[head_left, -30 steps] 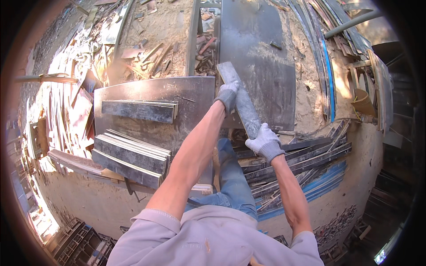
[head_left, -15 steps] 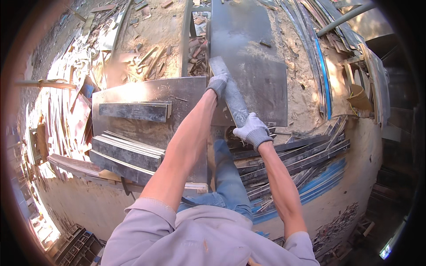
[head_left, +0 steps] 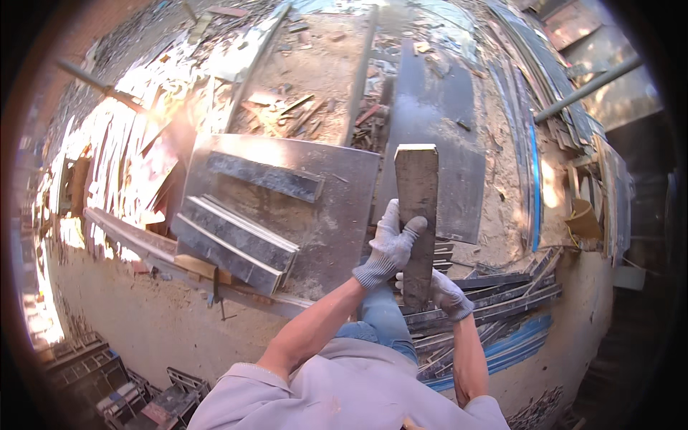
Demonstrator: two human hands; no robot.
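A dark, dusty wooden board [head_left: 417,186] with a pale far end stands out in front of my body, pointing away from me. My left hand [head_left: 390,247], in a light knitted glove with a grey cuff, grips its left side, with the thumb lying across the top face. Lower down, my right hand [head_left: 450,295], gloved the same way, holds the near end from the right. Some of its fingers are hidden behind the board. To the left, a stack of dark strips with pale edges [head_left: 236,240] and a separate dark strip piece [head_left: 265,177] lie on a brown panel [head_left: 337,215].
A long dark panel [head_left: 437,93] stretches away ahead. Dark strips [head_left: 502,297] and blue strips [head_left: 512,344] are piled at my right. Wood scraps [head_left: 301,111] litter the sandy ground further off. A metal pole [head_left: 588,89] slants in at the upper right.
The board has swung from a slant to nearly straight ahead and come closer to me. Both hands have drawn back toward my body, still gripping it. The view has shifted too.
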